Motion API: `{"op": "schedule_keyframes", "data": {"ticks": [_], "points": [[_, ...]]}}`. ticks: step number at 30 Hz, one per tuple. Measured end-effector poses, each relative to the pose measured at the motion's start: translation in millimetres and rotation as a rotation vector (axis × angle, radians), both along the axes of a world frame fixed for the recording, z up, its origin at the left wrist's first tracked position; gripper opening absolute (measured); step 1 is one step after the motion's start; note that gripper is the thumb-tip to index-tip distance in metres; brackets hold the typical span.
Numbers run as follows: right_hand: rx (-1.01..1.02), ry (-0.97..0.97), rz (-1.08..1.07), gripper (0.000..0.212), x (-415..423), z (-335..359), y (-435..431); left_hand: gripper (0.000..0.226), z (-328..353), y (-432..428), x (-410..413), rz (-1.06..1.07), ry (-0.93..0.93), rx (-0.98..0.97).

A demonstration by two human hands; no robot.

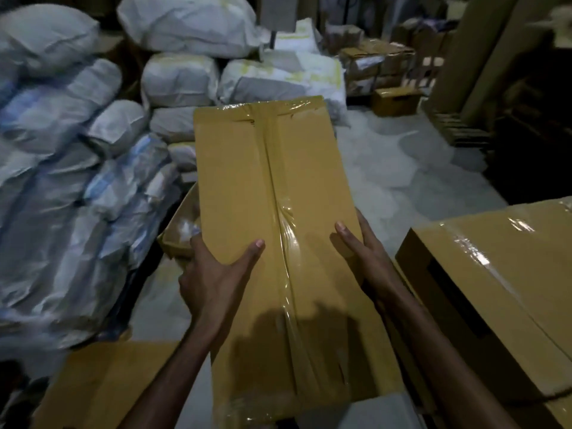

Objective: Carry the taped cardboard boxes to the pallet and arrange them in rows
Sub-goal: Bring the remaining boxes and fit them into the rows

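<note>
Floor [411, 168]: pale, mottled. White sacks [71, 187] piled on it at left; small cardboard boxes [376, 68] stacked at far end.

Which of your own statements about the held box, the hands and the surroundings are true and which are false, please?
1. The left hand and the right hand hold the box, one on each side. True.
2. Clear tape runs lengthwise down the middle of the box top. True.
3. The box's top flaps stand open. False: they are taped shut.
4. The white sacks are piled to the box's right. False: they lie to its left and behind it.
5. A second box, also taped, sits to the right. True.
</note>
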State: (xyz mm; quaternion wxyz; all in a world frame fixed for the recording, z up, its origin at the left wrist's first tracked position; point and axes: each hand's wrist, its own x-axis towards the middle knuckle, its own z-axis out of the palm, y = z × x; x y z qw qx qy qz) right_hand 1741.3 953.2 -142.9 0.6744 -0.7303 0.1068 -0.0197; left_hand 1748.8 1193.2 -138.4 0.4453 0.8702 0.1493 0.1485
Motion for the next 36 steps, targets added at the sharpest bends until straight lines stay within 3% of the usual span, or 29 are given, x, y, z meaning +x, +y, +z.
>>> {"op": "schedule_keyframes", "data": {"ticks": [4,11,19,23,25,36], "points": [[-0.075,0.004,-0.146,0.1,99.3,14.4,-19.1,0.097,19.4,-28.8,133.3,-0.103,-0.048,-0.047],[-0.026,-0.037,-0.358,0.07,241.3,9.5,-75.5,0.105,20.7,-96.6,320.7,-0.242,-0.014,0.051],[0.054,-0.093,-0.473,0.087,419.7,-17.8,-195.7,0.102,10.8,-226.7,521.1,-0.381,-0.057,0.095],[0.047,-0.097,-0.527,0.083,500.8,-10.0,-274.4,0.101,22.2,-314.1,615.9,-0.449,-0.085,0.111],[0.031,-0.101,-0.575,0.094,530.8,-8.8,-316.1,0.095,28.7,-362.0,658.2,-0.505,-0.086,0.128],[-0.018,-0.091,-0.952,0.097,628.4,-32.1,-579.5,0.102,4.3,-692.4,824.8,-0.947,-0.079,0.209]]}}
